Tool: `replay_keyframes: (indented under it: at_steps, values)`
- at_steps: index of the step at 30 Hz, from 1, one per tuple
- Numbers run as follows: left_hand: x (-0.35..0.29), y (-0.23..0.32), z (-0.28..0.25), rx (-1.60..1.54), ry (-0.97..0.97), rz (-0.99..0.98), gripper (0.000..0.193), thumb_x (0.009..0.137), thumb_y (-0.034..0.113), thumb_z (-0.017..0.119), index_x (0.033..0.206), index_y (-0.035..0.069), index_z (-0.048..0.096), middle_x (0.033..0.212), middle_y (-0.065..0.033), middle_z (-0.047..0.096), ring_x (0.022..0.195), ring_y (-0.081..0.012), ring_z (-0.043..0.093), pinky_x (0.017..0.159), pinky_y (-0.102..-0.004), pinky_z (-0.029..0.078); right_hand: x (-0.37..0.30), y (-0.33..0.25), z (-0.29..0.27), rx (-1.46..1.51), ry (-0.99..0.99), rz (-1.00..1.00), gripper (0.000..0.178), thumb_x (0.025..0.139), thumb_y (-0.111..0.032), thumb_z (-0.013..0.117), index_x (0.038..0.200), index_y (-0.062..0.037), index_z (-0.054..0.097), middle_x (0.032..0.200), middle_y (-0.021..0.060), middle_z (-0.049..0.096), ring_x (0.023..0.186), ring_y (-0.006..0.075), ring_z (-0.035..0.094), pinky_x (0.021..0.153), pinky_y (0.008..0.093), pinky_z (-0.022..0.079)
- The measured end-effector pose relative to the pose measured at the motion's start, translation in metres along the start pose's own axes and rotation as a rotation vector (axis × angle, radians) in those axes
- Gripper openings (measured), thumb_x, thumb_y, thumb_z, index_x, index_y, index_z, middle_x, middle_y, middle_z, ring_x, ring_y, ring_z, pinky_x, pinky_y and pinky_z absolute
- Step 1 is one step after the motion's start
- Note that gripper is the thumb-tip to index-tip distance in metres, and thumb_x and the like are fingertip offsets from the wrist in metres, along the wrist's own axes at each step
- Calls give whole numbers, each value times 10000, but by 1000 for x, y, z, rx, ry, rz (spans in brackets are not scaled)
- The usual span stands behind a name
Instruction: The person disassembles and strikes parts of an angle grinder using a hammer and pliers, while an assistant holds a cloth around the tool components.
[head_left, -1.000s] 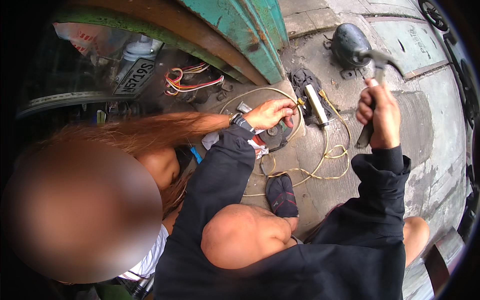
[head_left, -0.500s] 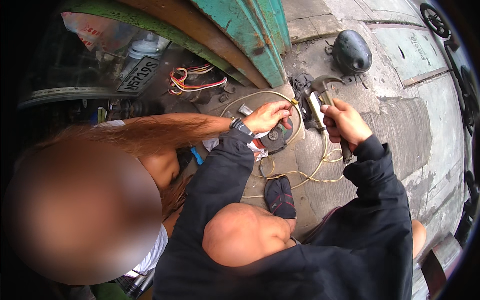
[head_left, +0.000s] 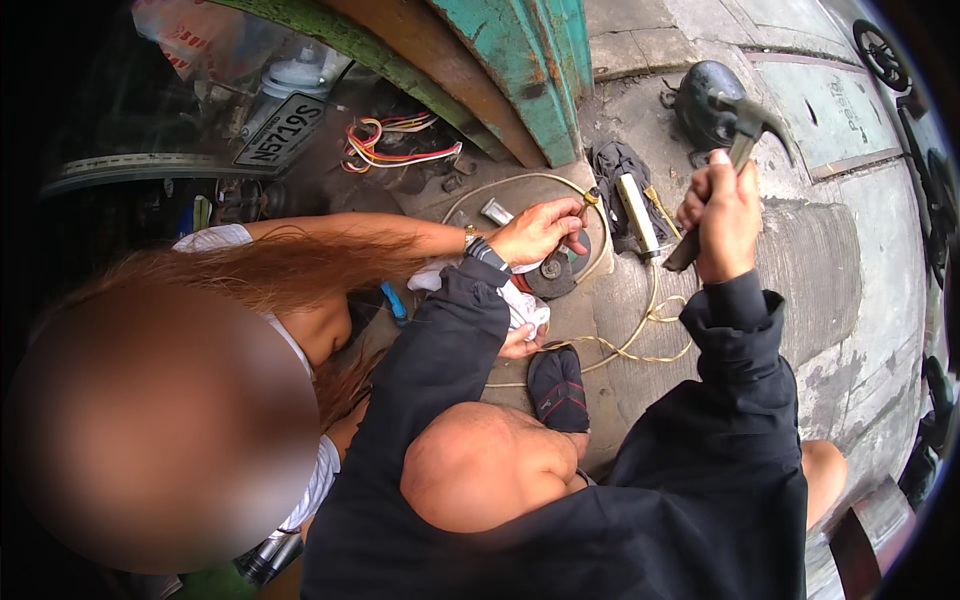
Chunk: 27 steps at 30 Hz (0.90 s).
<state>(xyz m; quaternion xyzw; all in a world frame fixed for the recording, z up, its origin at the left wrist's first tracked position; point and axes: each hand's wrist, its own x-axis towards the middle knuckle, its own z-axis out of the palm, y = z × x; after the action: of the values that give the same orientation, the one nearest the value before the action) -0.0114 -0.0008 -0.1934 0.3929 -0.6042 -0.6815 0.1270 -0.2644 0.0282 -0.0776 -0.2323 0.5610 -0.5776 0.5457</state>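
Observation:
My right hand is wrapped around the handle of a claw hammer, raised with its head up and to the right. Pinched in my left hand is a slim tool with a yellow and black end; its lower part is hidden by my fingers. Just below that hand lies a dark round part with a central hub, red at its lower edge. Another person's hand holds a white cloth against it. That person's other arm reaches in beside my left wrist, its hand hidden.
A white power strip stands right of my left hand, with a looping pale cord across the pavement. A black helmet sits farther back. A teal metal post rises behind; coloured wires lie left of it.
My right hand has lifted the hammer up and to the right, away from my left hand. My left hand stays nearly in place. The other person's hand and white cloth show more now.

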Motion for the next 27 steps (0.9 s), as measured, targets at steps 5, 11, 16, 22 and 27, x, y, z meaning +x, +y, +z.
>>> replay_keyframes:
  at_steps: [5,11,16,22,27]
  values:
    - [0,-4,4,16,9,-14,219,1056,191,486,1087,-14,555,880,-66,633,887,-196,728,800,-302,520,-7,3,-10,-298,-377,523,119,1030,-214,524,1021,-98,502,727,-4,464,504,82,384,446,258,331]
    - [7,19,10,54,-96,31,201,1050,129,486,1160,-10,580,958,-67,652,892,-154,704,799,-290,521,-43,-14,-35,31,72,194,126,1039,-235,520,1012,-123,467,721,-26,441,494,55,365,437,244,328]
    - [19,40,13,157,-363,12,224,1046,112,492,1206,-7,594,951,-65,673,895,-146,688,828,-300,530,-103,20,-64,108,146,347,108,1059,-237,490,1083,-132,480,720,-20,416,492,56,357,436,238,317]
    - [26,28,18,185,-490,-36,246,1040,98,495,1220,-38,593,1007,-81,679,913,-158,677,861,-324,537,-138,37,-70,94,141,379,186,1079,-288,463,1127,-109,480,715,-15,410,481,55,352,422,237,308]
    - [30,34,23,241,-536,-46,250,1038,115,503,1210,-44,589,1008,-81,674,914,-157,677,861,-326,536,-145,38,-71,76,124,378,220,1080,-318,468,1133,-105,483,712,-16,408,480,52,349,424,235,308]
